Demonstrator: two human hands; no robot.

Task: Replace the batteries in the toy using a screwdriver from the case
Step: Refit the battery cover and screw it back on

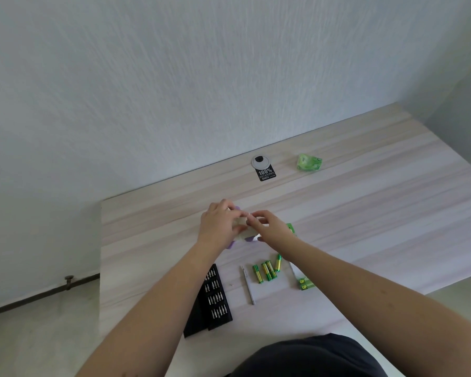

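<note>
Toy (244,235) sits mid-desk, 12 o'clock of the loose batteries (267,270). Left hand (218,224) grips its body, right hand (267,224) pinches at the top. Probably light, hard plastic, slippery; hold by the sides. Screwdriver (247,285) lies untouched beside the bit case (215,297).

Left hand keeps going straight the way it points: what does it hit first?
Beyond the toy it grips, the left hand points toward the wall. The tabletop ahead looks free; the round cable cap lies off to the right. Depth is unclear.
</note>
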